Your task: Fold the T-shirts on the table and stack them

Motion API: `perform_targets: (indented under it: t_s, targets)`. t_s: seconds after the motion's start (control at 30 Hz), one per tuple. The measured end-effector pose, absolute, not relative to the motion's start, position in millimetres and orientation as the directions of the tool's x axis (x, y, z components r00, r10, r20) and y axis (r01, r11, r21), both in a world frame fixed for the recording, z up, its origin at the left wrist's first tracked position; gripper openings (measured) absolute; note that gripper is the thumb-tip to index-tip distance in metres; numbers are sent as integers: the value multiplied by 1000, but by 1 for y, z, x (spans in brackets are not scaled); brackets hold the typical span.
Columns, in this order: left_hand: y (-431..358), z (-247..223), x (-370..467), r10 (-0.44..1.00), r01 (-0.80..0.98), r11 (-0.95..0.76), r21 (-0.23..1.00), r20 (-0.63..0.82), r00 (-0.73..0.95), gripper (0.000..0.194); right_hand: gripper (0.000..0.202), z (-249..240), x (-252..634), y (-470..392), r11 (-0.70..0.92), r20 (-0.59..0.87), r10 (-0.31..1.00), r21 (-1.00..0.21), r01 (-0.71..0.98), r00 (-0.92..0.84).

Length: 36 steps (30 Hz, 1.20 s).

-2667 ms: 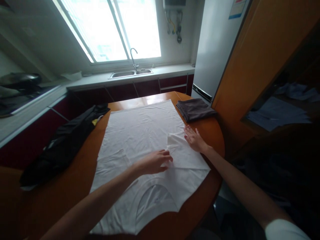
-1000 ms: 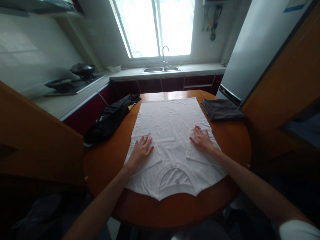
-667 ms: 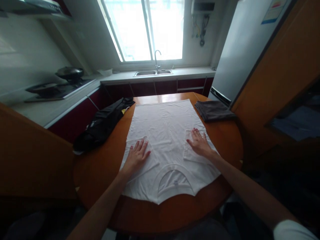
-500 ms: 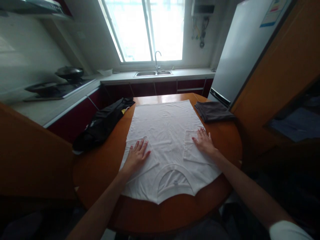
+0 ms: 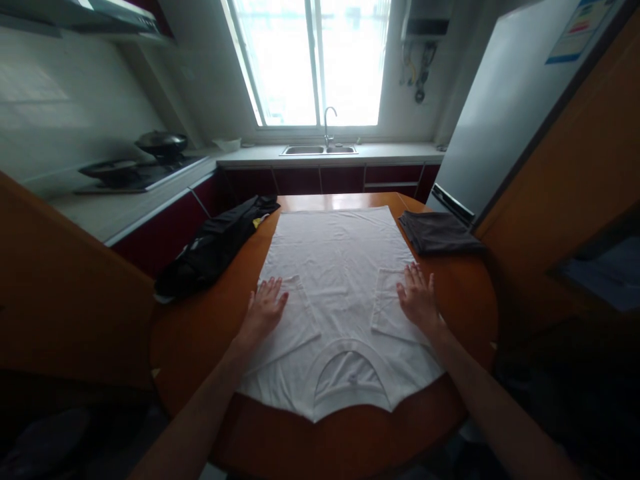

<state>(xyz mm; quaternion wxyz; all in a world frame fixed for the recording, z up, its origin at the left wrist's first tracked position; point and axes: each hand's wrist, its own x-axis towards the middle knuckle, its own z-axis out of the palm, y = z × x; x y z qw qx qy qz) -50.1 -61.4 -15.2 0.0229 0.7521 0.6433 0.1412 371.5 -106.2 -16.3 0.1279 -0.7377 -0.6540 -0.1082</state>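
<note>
A white T-shirt (image 5: 340,250) lies spread flat on the round wooden table (image 5: 200,333), its neckline toward me and its hem at the far side. Both short sleeves are folded inward over the body. My left hand (image 5: 267,310) rests palm down at the outer edge of the left sleeve, fingers stretched out. On the right sleeve, near the shirt's side edge, my right hand (image 5: 418,297) lies flat with its fingers extended. Neither hand grips the cloth. Light creases run across the middle of the shirt.
Black clothing (image 5: 215,243) lies along the table's left edge, and a folded dark grey garment (image 5: 440,233) at its right. Beyond are a counter with a sink (image 5: 320,150), a stove with pans (image 5: 163,143) at left, and a fridge (image 5: 495,113) at right.
My left hand has slid slightly outward to the left on its sleeve. My right hand has shifted a little toward the shirt's right edge. The whole view has moved slightly.
</note>
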Motion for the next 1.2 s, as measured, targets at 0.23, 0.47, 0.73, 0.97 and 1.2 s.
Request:
perform_targets:
  t_s: [0.23, 0.47, 0.73, 0.97, 1.2]
  targets:
    - [-72, -18, -49, 978, 975, -196, 103, 98, 186, 62, 64, -27, 374, -105, -113, 149, 981, -82, 990, 124]
    - [-75, -6, -38, 911, 901, -389, 194, 225, 345, 59, 58, -15, 368, -110, -60, 276, 957, -106, 993, 87]
    - [-85, -4, -25, 781, 729, -623, 286, 171, 601, 58, 54, -23, 368, -107, 74, 129, 990, -126, 989, -58]
    - [-75, -16, -30, 808, 774, -589, 231, 191, 558, 56, 54, -26, 373, -105, 90, 149, 986, -120, 989, -72]
    - [-76, -16, -34, 828, 803, -561, 201, 113, 550, 59, 54, -29, 373, -103, 90, 147, 987, -121, 989, -72]
